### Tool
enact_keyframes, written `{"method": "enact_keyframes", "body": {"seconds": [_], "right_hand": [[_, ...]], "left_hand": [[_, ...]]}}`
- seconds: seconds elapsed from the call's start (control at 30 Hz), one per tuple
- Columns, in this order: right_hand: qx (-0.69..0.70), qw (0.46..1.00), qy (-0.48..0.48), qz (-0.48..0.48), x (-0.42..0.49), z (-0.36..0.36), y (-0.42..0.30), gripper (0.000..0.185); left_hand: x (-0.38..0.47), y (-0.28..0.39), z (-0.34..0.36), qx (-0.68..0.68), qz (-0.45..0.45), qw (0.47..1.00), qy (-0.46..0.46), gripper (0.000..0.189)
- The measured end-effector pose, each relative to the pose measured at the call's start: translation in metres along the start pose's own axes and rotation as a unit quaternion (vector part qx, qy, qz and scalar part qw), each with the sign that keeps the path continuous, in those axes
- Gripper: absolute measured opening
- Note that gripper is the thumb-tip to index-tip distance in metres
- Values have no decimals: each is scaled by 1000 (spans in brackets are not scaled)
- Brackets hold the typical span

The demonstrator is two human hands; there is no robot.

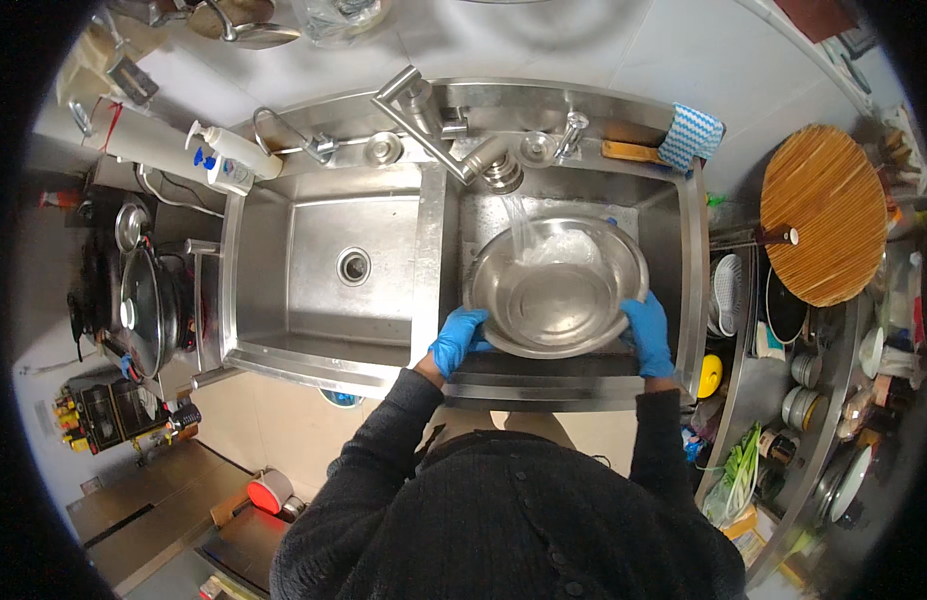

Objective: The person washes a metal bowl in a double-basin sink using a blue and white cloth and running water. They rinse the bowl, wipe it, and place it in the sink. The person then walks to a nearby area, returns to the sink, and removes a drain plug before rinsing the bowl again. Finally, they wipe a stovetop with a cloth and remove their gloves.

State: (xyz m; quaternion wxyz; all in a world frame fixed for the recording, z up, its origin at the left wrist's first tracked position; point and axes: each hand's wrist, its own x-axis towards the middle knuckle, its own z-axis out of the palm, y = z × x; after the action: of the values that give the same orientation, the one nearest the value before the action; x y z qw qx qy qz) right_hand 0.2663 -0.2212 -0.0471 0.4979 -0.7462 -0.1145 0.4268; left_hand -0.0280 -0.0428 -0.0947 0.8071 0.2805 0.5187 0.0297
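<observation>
A wide stainless steel bowl (557, 300) is in the right basin of a double steel sink. My left hand (459, 339), in a blue glove, grips the bowl's rim at its lower left. Also gloved in blue, my right hand (649, 334) holds the rim at the lower right. Water runs from the steel faucet (502, 174) into the back of the bowl and splashes there. Some water seems to lie in the bowl; how deep, I cannot tell.
The left basin (343, 307) has a round drain. Pump bottles (242, 150) stand at the back left corner. A blue and white cloth (692, 136) hangs at the back right, beside a wooden-handled tool (630, 151). Right of the sink are a round wooden board (823, 217) and shelves with dishes.
</observation>
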Motion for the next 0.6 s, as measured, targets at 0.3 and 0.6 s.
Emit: {"method": "enact_keyframes", "body": {"seconds": [0.3, 0.6], "right_hand": [[-70, 995, -14, 70, 25, 28, -2, 38], [376, 883, -278, 36, 52, 57, -33, 48]], "left_hand": [[90, -55, -45, 47, 26, 998, 42, 19], [148, -58, -46, -1, 165, 964, 210, 44]]}}
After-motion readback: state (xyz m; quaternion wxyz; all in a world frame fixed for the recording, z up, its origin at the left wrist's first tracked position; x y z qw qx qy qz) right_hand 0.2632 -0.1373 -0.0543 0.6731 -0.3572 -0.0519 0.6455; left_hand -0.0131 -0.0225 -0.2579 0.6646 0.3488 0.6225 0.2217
